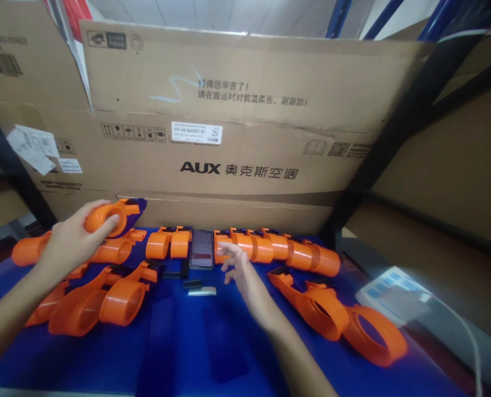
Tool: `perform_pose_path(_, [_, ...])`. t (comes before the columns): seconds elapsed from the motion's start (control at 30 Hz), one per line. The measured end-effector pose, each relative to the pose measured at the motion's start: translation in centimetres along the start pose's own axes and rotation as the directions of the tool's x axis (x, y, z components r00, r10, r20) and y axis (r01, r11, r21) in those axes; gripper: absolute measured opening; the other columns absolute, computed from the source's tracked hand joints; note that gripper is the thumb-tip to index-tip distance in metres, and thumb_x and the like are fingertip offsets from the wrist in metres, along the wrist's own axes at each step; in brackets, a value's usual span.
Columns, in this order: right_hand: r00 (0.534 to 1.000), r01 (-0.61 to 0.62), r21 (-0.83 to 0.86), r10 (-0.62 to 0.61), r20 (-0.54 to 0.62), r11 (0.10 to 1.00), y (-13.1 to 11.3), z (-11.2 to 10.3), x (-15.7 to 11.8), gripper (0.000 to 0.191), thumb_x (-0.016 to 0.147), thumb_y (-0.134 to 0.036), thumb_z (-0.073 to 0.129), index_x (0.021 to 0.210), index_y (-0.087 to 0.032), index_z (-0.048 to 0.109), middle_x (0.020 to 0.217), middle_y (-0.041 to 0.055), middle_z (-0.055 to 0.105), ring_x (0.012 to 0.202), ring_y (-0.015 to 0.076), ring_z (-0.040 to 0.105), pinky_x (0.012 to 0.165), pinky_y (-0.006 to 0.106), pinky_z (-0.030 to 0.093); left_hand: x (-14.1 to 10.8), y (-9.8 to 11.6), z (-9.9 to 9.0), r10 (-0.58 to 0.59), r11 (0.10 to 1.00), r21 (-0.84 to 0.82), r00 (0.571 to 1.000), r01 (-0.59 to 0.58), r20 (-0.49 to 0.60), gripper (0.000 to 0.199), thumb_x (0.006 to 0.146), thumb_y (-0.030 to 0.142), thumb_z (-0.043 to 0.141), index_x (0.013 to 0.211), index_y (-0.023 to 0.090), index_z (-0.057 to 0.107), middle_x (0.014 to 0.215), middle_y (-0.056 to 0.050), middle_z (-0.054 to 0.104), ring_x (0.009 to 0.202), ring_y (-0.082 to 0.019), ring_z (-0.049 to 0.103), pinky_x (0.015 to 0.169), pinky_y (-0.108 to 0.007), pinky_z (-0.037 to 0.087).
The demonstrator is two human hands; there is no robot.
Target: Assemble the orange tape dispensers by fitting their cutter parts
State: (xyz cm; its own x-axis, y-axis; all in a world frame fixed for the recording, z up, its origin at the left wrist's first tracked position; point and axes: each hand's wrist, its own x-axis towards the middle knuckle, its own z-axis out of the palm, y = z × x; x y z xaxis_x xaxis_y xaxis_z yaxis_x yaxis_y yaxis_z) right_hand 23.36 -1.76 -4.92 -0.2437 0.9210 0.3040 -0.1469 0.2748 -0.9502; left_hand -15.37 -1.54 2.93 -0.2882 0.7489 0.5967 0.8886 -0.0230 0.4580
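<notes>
In the head view, the left hand point(74, 237) was at about nine o'clock from the middle, grasping an orange dispenser point(95, 219) with a dark blue end. The thumb point(111, 224) lay across the ring's round opening while the other fingers curled over its top and far side, partly hidden. The ring sat between thumb and fingers, and the dark blue end jutted out between two and three o'clock from the hand, above the blue tabletop point(183, 353). Beneath it, at about four o'clock from that hand, was another orange ring point(117, 251); a pair of rings point(123, 303) lay nearer the wearer, at five o'clock.

The right hand point(245, 275) was at six o'clock from the middle, its fingers parted and loosely bent, with nothing visible in their grasp. A standing ring point(221, 255) showed just past the fingertips at eleven o'clock; whether they touched it, I could not tell. From this hand, a phone point(202, 251) stood at ten o'clock, a silvery strip point(202, 291) lay at eight, a row of rings point(300, 255) ran off between two and three, and two looser pieces point(339, 320) lay near four. A cardboard box point(245, 193) rose behind everything at twelve.
</notes>
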Motion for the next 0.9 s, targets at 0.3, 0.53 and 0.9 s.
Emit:
perform_pose_path(0.3, [0.981, 0.082, 0.049, -0.072, -0.177, 0.995, -1.3, -0.2, 0.3, 0.058, 0.1, -0.068, 0.039, 0.106, -0.021, 0.073, 0.076, 0.004, 0.058, 0.067, 0.0189, 0.05, 0.058, 0.031, 0.04, 1.1, -0.8, 3.0, 0.022, 0.973, 0.209, 0.942, -0.097, 0.334, 0.065, 0.09, 0.066, 0.052, 0.137, 0.022, 0.06, 0.105, -0.017, 0.078, 0.101, -0.044, 0.072, 0.084, -0.049, 0.051])
perform_pose_path(0.53, [0.927, 0.164, 0.078, -0.126, -0.353, 0.983, -1.9, -0.4, 0.0, 0.038, 0.096, -0.053, 0.058, 0.092, -0.02, 0.073, 0.071, 0.0024, 0.058, 0.063, 0.0162, 0.05, 0.052, 0.027, 0.038, 1.0, 0.3, 5.8, 0.072, 0.977, 0.151, 0.893, -0.153, 0.444, 0.074, 0.092, 0.069, 0.045, 0.143, 0.017, 0.055, 0.121, -0.02, 0.075, 0.109, -0.045, 0.07, 0.093, -0.05, 0.05])
perform_pose_path(0.9, [0.912, 0.155, 0.052, -0.123, -0.391, 0.987, -2.5, -0.4, -0.5, 0.035, 0.095, -0.051, 0.061, 0.084, -0.019, 0.071, 0.067, 0.0016, 0.06, 0.054, 0.0123, 0.045, 0.047, 0.025, 0.029, 2.6, -2.4, 3.1, 0.124, 0.992, -0.023, 0.926, -0.124, 0.357, 0.082, 0.087, 0.072, 0.056, 0.146, 0.014, 0.054, 0.134, -0.015, 0.071, 0.12, -0.033, 0.068, 0.107, -0.047, 0.047])
